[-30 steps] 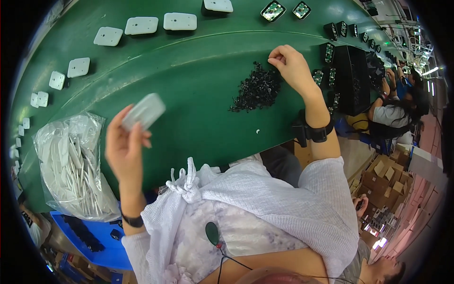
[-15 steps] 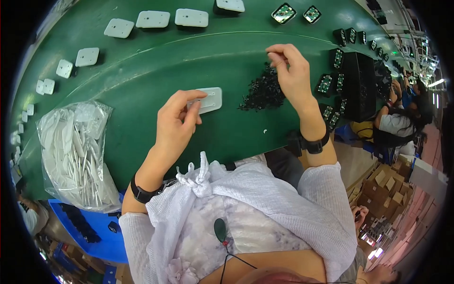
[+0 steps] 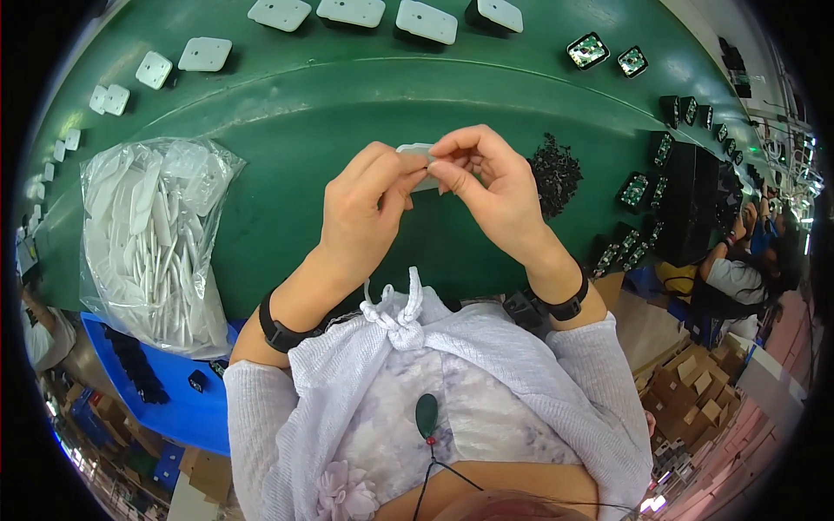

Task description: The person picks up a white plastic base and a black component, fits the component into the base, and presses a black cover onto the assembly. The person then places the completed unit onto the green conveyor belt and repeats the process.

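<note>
My left hand [image 3: 365,201] and my right hand [image 3: 499,193] meet at the fingertips in front of me. Each is closed in a pinch, and a tiny black piece [image 3: 426,168] shows where the fingers come together. Beneath and just beyond them lies a flat white plastic cover [image 3: 416,149], mostly hidden by my fingers. A heap of small black parts [image 3: 554,174] sits on the green table, right of my right hand.
On the left stands a clear bag of white covers [image 3: 156,252], above a blue tray [image 3: 169,415]. White-topped cases [image 3: 351,12] line the far side of the table [image 3: 347,113]. Black housings with circuit boards [image 3: 634,189] stand at right beside a black box [image 3: 689,204].
My right hand has moved left from the black heap to my left hand. Their fingertips now meet over the white cover. The whole view has shifted slightly.
</note>
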`<action>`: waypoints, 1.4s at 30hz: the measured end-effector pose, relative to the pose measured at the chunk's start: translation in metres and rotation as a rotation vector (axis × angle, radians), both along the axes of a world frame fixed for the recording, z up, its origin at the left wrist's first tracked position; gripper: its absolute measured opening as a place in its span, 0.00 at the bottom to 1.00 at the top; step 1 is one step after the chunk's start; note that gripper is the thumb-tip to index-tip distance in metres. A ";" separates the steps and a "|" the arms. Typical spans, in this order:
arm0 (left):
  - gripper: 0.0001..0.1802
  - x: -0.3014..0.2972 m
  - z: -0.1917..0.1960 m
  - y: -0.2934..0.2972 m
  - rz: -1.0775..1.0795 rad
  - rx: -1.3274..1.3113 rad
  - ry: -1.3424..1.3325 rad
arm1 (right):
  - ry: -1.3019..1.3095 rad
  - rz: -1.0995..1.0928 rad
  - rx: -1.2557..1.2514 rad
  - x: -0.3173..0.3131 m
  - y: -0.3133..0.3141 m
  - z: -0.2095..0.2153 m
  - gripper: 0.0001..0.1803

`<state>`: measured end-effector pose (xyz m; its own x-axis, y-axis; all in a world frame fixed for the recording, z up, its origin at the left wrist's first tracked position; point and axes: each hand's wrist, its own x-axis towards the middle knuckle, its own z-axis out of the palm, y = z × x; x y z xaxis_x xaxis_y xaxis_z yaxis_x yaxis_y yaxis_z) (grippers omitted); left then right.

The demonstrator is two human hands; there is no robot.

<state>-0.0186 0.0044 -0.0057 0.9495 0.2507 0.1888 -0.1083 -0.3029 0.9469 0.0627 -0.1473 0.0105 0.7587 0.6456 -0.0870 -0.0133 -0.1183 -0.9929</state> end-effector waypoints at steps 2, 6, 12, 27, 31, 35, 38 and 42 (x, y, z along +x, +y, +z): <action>0.07 -0.002 -0.001 0.002 0.015 -0.059 0.023 | -0.100 -0.001 -0.030 0.000 0.000 0.000 0.08; 0.06 -0.003 -0.002 -0.001 0.047 -0.166 0.004 | -0.137 0.015 -0.116 -0.001 -0.001 0.003 0.06; 0.07 -0.004 -0.006 -0.001 0.047 -0.057 -0.077 | -0.039 -0.019 -0.072 -0.006 0.001 0.003 0.05; 0.11 -0.011 -0.006 0.002 -0.012 -0.700 0.226 | -0.317 -0.049 -0.151 -0.008 0.003 0.005 0.04; 0.06 -0.010 -0.006 0.000 -0.037 -0.718 0.208 | -0.248 -0.085 -0.165 -0.006 0.005 0.001 0.04; 0.03 -0.011 -0.008 -0.004 0.025 -0.610 0.071 | -0.138 -0.111 -0.129 -0.011 0.011 -0.001 0.04; 0.02 -0.011 -0.007 -0.002 0.027 -0.486 0.078 | -0.055 -0.140 -0.095 -0.014 0.009 -0.004 0.05; 0.03 -0.014 -0.007 0.001 0.002 -0.615 0.141 | -0.159 -0.193 -0.125 -0.011 -0.002 -0.001 0.09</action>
<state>-0.0326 0.0054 -0.0131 0.9542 0.2752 -0.1171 0.0299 0.3016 0.9530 0.0516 -0.1495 0.0092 0.8770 0.4797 -0.0270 0.1071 -0.2500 -0.9623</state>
